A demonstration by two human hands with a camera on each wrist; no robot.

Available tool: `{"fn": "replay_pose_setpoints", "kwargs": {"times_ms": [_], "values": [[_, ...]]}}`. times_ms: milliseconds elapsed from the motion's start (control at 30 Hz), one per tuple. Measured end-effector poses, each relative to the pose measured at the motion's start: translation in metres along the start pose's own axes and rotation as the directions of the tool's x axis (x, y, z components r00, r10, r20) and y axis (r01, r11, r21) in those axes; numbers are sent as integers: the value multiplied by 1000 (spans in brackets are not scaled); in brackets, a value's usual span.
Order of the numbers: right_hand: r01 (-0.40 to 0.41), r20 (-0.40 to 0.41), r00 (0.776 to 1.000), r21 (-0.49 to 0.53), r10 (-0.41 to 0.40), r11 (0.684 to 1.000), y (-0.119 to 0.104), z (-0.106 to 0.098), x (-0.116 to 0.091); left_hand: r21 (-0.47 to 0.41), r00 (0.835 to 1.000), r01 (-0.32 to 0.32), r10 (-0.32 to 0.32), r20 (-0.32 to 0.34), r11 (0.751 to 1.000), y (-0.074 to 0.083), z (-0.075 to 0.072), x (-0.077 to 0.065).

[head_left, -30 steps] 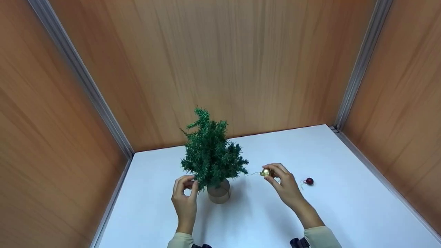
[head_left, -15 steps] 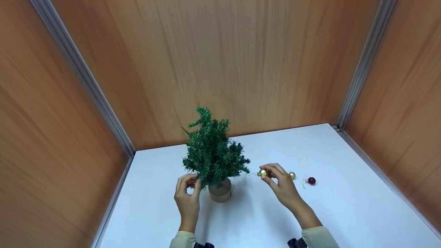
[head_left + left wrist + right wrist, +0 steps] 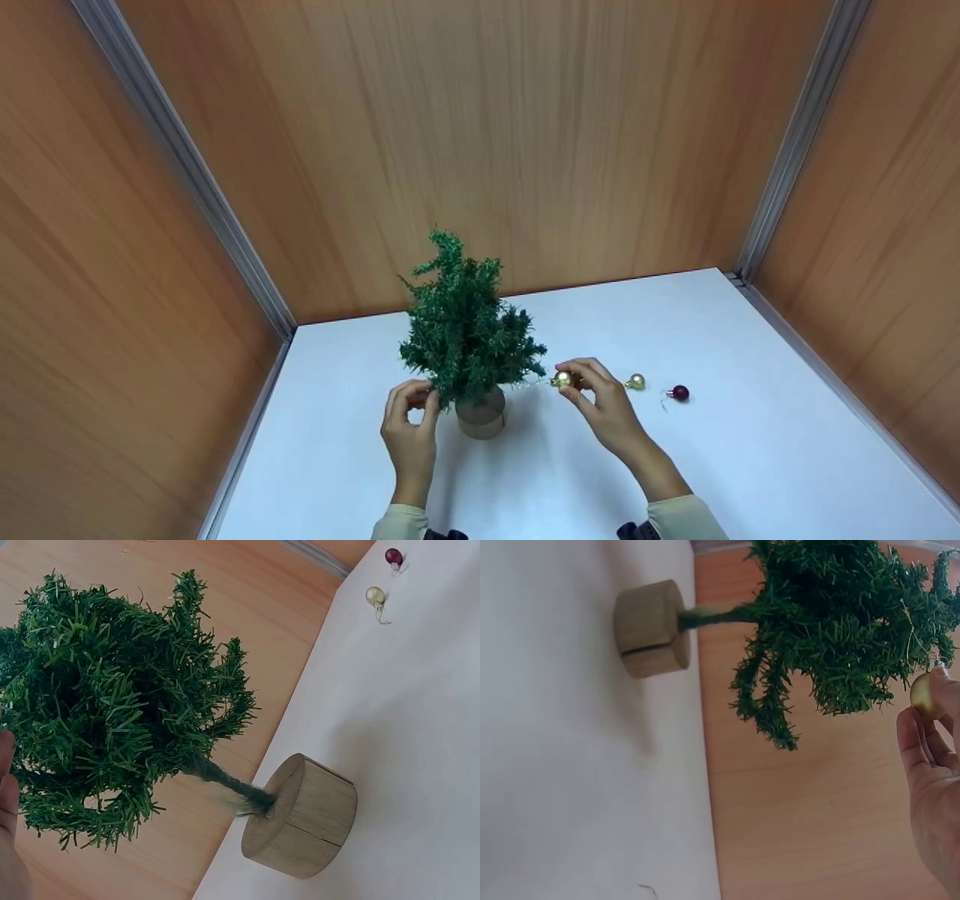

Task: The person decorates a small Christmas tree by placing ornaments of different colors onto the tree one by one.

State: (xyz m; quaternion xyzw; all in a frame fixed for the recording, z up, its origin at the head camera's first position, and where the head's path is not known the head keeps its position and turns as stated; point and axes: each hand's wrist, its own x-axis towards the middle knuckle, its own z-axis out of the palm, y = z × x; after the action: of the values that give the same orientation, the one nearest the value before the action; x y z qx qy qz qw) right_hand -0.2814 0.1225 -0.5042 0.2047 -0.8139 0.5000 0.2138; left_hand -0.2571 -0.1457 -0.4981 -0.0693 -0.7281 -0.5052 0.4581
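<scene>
A small artificial Christmas tree (image 3: 469, 337) stands upright on a round wooden base (image 3: 307, 821). At its lower left, my left hand (image 3: 409, 435) pinches the foliage with thumb and fingers; the tips are partly hidden among the needles. Only part of that left hand (image 3: 9, 840) shows in the left wrist view. Right of the tree, my right hand (image 3: 604, 405) holds a gold Christmas bauble (image 3: 562, 379) between thumb and fingers. The bauble's thin thread reaches toward the right-hand branches. In the right wrist view the gold bauble (image 3: 925, 696) is close to the foliage.
Another gold bauble (image 3: 637, 381) and a dark red bauble (image 3: 680, 393) lie on the white table (image 3: 750, 465), right of my right hand. Wooden panels (image 3: 525, 150) enclose the table at the back and sides.
My right hand has moved left with the gold bauble, nearer the tree, uncovering the other gold bauble on the table. My left hand stays at the foliage. The view has shifted slightly.
</scene>
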Motion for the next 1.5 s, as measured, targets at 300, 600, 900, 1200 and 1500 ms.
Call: {"fn": "replay_pose_setpoints", "kwargs": {"times_ms": [300,600,900,1200,1500], "values": [[-13,27,1000,11,13,1000,-4,5,0,1,1000,23,-23,0,1000,0,-2,-1],[-7,42,999,-1,7,1000,-6,12,-2,-29,999,53,-53,12,998,0,-4,-3],[8,64,998,10,-9,1000,-10,19,-3,-19,999,43,-43,1,999,-2,-4,-5],[43,68,997,23,-44,999,-11,25,-1,-17,999,49,-50,-9,999,-3,-6,-3],[24,90,996,35,-27,999,-14,30,-2,-14,998,66,-66,20,998,-3,-8,-3]]}}
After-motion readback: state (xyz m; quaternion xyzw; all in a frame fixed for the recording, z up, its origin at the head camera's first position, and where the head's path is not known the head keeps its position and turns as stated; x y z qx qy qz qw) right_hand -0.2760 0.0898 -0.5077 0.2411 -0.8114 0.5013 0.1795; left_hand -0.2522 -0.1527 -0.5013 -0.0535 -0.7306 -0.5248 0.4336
